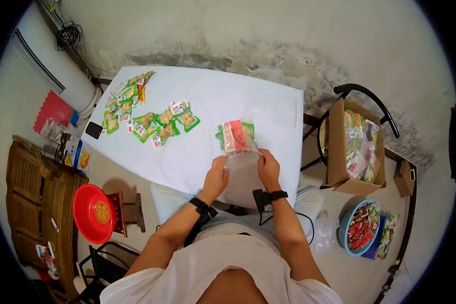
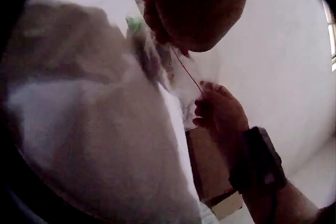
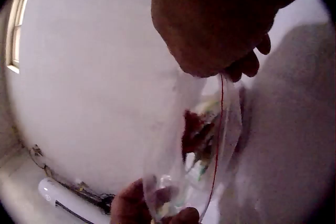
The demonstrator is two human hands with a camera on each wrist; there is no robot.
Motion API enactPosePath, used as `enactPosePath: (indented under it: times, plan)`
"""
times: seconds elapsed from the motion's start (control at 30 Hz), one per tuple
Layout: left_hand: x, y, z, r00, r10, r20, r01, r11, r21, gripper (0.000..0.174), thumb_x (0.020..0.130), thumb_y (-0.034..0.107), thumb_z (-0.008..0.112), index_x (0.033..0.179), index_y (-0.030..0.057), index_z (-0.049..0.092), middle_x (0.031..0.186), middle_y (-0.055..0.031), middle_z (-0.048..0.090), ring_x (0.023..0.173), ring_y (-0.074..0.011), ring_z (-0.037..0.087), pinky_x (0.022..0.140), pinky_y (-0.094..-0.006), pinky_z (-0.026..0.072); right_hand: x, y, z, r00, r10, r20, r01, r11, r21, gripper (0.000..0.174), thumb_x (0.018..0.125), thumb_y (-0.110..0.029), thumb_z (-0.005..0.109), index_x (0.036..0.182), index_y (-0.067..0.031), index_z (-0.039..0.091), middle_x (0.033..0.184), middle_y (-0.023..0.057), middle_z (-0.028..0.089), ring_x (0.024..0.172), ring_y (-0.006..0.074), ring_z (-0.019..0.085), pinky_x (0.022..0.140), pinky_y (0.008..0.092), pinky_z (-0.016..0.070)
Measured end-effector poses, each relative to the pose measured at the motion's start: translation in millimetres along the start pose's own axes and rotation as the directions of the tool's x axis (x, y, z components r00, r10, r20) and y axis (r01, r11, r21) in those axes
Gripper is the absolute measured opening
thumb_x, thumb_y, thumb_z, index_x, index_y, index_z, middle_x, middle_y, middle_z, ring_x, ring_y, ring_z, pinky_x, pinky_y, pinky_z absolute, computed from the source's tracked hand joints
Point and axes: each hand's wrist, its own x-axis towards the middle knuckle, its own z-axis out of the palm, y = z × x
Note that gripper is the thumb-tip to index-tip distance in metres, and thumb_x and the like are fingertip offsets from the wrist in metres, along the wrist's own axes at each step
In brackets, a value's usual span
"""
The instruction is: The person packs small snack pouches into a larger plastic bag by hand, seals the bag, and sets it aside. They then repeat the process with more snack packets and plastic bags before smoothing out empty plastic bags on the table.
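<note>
A clear plastic zip bag [image 1: 242, 161] with a red line along its mouth is held over the front of the white table. My left hand [image 1: 216, 178] pinches one side of the mouth and my right hand [image 1: 269, 171] the other. Inside lie green-edged snack packets, with a red and white label [image 1: 235, 136] on top. In the right wrist view the red line [image 3: 217, 145] bows between both hands, and the mouth gapes. The left wrist view shows that line [image 2: 186, 70] stretched nearly straight from the left hand [image 2: 194, 11] to the right hand [image 2: 223, 111].
Several green-edged snack packets [image 1: 165, 117] lie on the white-covered table [image 1: 187, 162], more piled at its far left by a black phone [image 1: 93, 130]. On the right stand a carton [image 1: 338, 152] of packets and a blue basin [image 1: 345, 228]. A red basin [image 1: 88, 213] sits at left.
</note>
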Motion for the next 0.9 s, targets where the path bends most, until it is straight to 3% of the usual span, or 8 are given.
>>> enactPosePath:
  times: [0.07,0.17,0.23,0.27,0.33,0.5,0.7,0.9]
  plan:
    - [8,10,-12,0.999,-0.035,-0.006,0.035,0.999,-0.041,0.049,0.072,-0.003,0.056,0.119,0.0041,0.043,0.114,-0.0182,0.047,0.096,-0.0326,0.054,0.078,-0.038,0.0471,12,-21,-23,0.999,-0.045,0.03,0.046,0.998,-0.045,0.015,0.081,-0.007,0.052,0.092,-0.0023,0.061,0.082,0.0174,0.063,0.073,0.0331,0.061,0.066,0.0373,0.0489]
    - [32,28,-35,0.992,-0.085,-0.094,0.079,0.995,-0.066,0.036,0.075,-0.003,0.055,0.11,0.0042,0.05,0.102,-0.0141,0.055,0.081,-0.0267,0.057,0.068,-0.0327,0.0476,38,-50,-48,0.995,0.017,0.094,-0.015,1.0,-0.023,0.014,0.081,-0.008,0.053,0.09,-0.0013,0.062,0.074,0.0176,0.062,0.066,0.0348,0.059,0.06,0.0374,0.0483]
    - [54,29,-47,0.979,-0.037,-0.199,0.004,0.986,-0.168,0.024,0.077,-0.002,0.056,0.1,0.0025,0.054,0.088,-0.0112,0.058,0.07,-0.0202,0.056,0.062,-0.0274,0.0453,54,-45,-44,0.996,-0.002,0.094,-0.002,0.999,0.044,0.014,0.082,-0.008,0.053,0.09,-0.0009,0.062,0.066,0.0137,0.062,0.058,0.0269,0.06,0.055,0.0334,0.0472]
    - [64,35,-57,0.976,-0.138,-0.166,0.11,0.979,-0.169,0.016,0.08,-0.001,0.057,0.096,0.001,0.056,0.079,-0.0076,0.059,0.069,-0.0136,0.056,0.062,-0.0247,0.0453,64,-45,-43,0.978,0.115,0.175,-0.155,0.958,0.241,0.015,0.083,-0.008,0.053,0.092,-0.0008,0.063,0.064,0.0101,0.061,0.056,0.0208,0.059,0.054,0.0302,0.0467]
    - [80,36,-72,0.979,-0.143,-0.149,0.097,0.955,-0.28,0.015,0.081,0.0,0.057,0.096,0.0008,0.057,0.08,-0.006,0.06,0.069,-0.0112,0.056,0.063,-0.0234,0.0456,84,-55,-48,0.914,0.219,0.341,-0.366,0.807,0.464,0.018,0.085,-0.008,0.051,0.097,0.0001,0.063,0.064,0.0021,0.058,0.057,0.0074,0.054,0.051,0.022,0.0452]
    - [87,64,-104,0.985,-0.168,-0.046,0.124,0.861,-0.493,0.014,0.084,0.001,0.055,0.097,0.0002,0.059,0.081,-0.0026,0.06,0.073,-0.0074,0.056,0.066,-0.0212,0.0467,91,-96,-81,0.885,0.249,0.392,-0.446,0.695,0.564,0.02,0.086,-0.009,0.052,0.099,0.0006,0.063,0.07,0.0053,0.06,0.061,0.0097,0.057,0.052,0.0216,0.0466]
    - [60,49,-87,0.962,-0.219,0.163,0.271,0.841,-0.468,0.019,0.083,0.005,0.058,0.102,0.0027,0.059,0.087,-0.002,0.061,0.078,-0.0076,0.056,0.068,-0.0209,0.0451,64,-78,-89,0.77,0.394,0.502,-0.622,0.639,0.453,0.02,0.087,-0.014,0.054,0.098,-0.0005,0.063,0.068,0.004,0.06,0.057,0.0098,0.056,0.054,0.0219,0.0458]
    - [50,46,-83,0.988,-0.097,0.123,0.143,0.876,-0.46,0.026,0.079,0.003,0.063,0.105,0.0037,0.059,0.091,-0.0011,0.058,0.082,-0.0088,0.054,0.07,-0.0204,0.0439,56,-77,-100,0.783,0.398,0.479,-0.612,0.634,0.473,0.02,0.087,-0.018,0.057,0.093,-0.0002,0.064,0.071,0.0067,0.062,0.056,0.0109,0.057,0.053,0.0207,0.0447]
